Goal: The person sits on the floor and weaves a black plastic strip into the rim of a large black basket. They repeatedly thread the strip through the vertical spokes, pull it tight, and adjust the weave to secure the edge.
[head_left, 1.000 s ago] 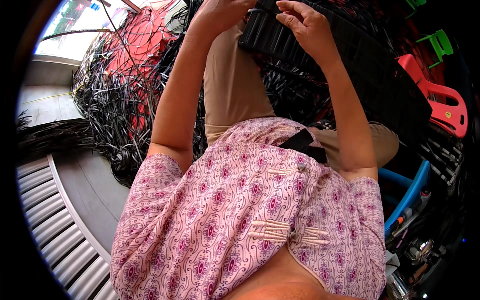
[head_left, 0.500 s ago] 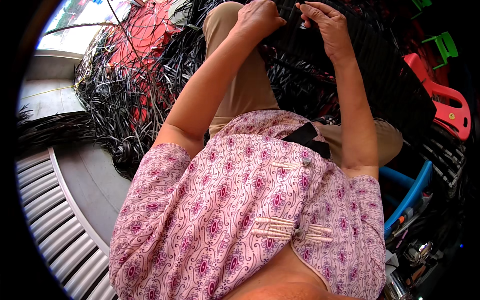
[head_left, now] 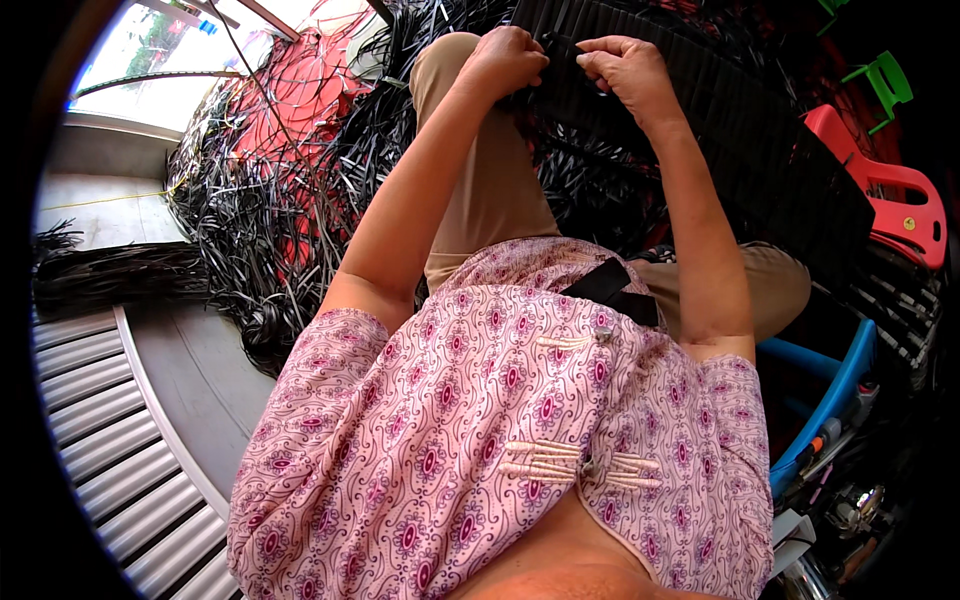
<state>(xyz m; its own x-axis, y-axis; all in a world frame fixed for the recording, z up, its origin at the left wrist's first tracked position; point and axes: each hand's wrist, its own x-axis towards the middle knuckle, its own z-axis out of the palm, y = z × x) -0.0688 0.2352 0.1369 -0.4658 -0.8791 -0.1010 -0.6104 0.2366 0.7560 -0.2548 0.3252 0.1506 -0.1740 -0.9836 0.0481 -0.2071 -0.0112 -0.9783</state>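
A wide black woven mat of plastic strips (head_left: 720,130) lies across my knees and runs off to the right. My left hand (head_left: 508,60) is closed on its near edge at the top middle of the view. My right hand (head_left: 625,72) sits just to the right of it and pinches a thin black strip (head_left: 565,42) that runs between the two hands. Both forearms reach up from my pink patterned top (head_left: 500,420).
A big heap of loose black and red plastic strips (head_left: 280,170) fills the floor to my left. A red plastic chair (head_left: 880,190) stands at the right, a blue chair edge (head_left: 830,400) below it. Ribbed grey metal (head_left: 90,420) lies at the lower left.
Both hands have come lower in the view and closer together on the mat's edge. My left arm has swung to the right, toward the right hand.
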